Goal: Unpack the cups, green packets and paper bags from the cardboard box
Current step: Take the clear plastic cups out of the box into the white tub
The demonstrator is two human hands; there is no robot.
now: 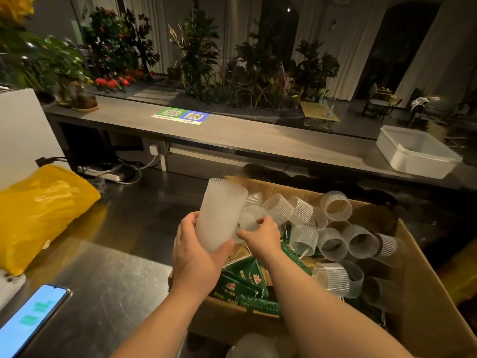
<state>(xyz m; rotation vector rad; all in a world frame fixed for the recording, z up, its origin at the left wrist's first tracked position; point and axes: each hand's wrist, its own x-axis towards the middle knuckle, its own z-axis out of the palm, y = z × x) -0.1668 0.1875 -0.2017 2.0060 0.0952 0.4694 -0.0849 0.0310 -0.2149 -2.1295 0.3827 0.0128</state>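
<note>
An open cardboard box [426, 293] stands on the steel counter at the lower right. Several ribbed clear plastic cups [333, 244] lie jumbled inside it, over green packets [245, 277]. My left hand [196, 251] grips a frosted stack of cups [219, 215] by its lower end and holds it upright above the box's left edge. My right hand [260, 239] pinches the rim of another single cup [249, 219] just beside the stack. No paper bags show in view.
A yellow plastic bag [38, 213] lies on the counter at the left, and a lit phone [31, 319] at the lower left. A white tub [415, 151] sits on the far shelf at the right, near a QR code sign [180, 116]. A power strip [108, 175] lies behind.
</note>
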